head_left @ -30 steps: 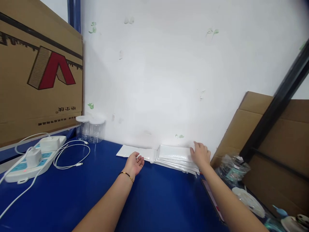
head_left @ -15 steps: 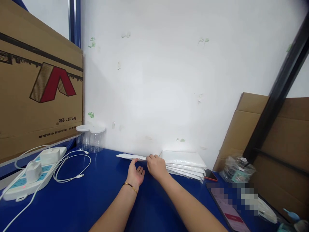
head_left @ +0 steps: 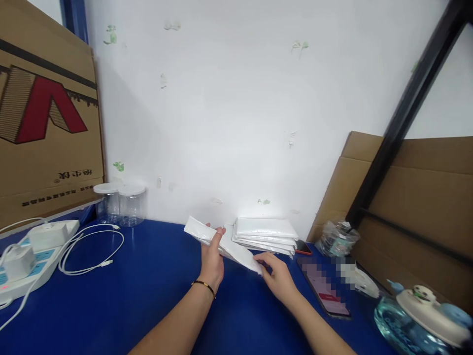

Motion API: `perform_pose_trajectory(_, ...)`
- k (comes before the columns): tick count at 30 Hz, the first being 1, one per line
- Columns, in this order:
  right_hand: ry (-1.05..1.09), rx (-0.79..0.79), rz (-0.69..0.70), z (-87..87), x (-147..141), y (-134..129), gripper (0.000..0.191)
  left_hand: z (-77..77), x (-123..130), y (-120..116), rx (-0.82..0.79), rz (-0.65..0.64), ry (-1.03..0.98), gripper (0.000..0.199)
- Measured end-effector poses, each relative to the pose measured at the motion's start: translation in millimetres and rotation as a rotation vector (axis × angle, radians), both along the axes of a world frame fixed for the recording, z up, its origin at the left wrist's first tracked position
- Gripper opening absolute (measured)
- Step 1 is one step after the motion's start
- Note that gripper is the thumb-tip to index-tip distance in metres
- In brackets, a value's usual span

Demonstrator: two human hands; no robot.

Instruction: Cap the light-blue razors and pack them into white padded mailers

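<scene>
Blue table, carton, inverted Chinese lettering; hands holding white packet

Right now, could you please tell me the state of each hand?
Left hand: closed, holding a white, flat, rectangular packet of paper-like material.
Right hand: closed, its grip pinching the right end of the same packet.

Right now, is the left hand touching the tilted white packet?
Touching. The head view shows the left hand with its thumb lying across the white packet.
</scene>
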State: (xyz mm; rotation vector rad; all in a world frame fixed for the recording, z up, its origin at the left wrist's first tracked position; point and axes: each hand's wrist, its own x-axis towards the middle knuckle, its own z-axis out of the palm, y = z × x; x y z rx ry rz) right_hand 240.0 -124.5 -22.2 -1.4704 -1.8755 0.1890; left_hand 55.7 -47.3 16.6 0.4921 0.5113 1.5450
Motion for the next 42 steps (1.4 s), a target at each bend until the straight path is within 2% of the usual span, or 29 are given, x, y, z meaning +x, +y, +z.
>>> perform_pose_trajectory(2,0.092,-0.197,0.044,-8.7,9,-2,0.063,-7.4,7,-6,-0.006,-0.014,0.045,0.063)
perform_pose_trajectory(4,0.113,-0.346,0.11,-14.5,11,-3,0.098,-12.8,11,-9,0.02,-0.016,0.075,0.062)
perform_pose_trajectory(6,0.129,-0.385,0.119,-17.8,8,-2,0.117,-15.3,12,-10,0.077,-0.017,0.091,0.063)
perform_pose_trajectory(8,0.162,-0.355,0.099,-19.6,3,-1,0.122,-15.5,11,-9,0.13,-0.026,0.105,0.065)
perform_pose_trajectory(16,0.141,-0.247,-0.019,-23.1,-10,7,0.108,-3.4,0,-6,0.222,-0.058,0.189,0.069)
perform_pose_trajectory(18,0.08,-0.197,-0.022,-21.4,-14,10,0.087,2.5,-3,-5,0.225,-0.056,0.195,0.07)
perform_pose_trajectory(21,-0.014,-0.137,0.014,-17.5,-18,13,0.04,11.1,-9,-3,0.219,-0.027,0.205,0.067)
perform_pose_trajectory(23,-0.043,-0.118,0.013,-15.0,-19,13,0.025,15.3,-13,0,0.21,-0.01,0.228,0.064)
perform_pose_trajectory(26,-0.055,-0.121,0.02,-11.0,-19,9,0.025,19.5,-21,7,0.2,0.037,0.262,0.063)
perform_pose_trajectory(31,-0.039,-0.202,0.075,-5.4,-15,1,0.042,24.2,-38,25,0.206,0.155,0.364,0.052)
perform_pose_trajectory(37,-0.065,-0.306,0.078,-1.2,-10,-4,0.054,34.4,-58,31,0.226,0.112,0.409,0.051)
perform_pose_trajectory(40,-0.086,-0.339,0.083,3.6,-13,-7,0.053,43.1,-67,28,0.304,0.094,0.396,0.061)
perform_pose_trajectory(42,-0.098,-0.359,0.08,5.8,-18,-8,0.059,49.2,-72,25,0.363,0.099,0.4,0.068)
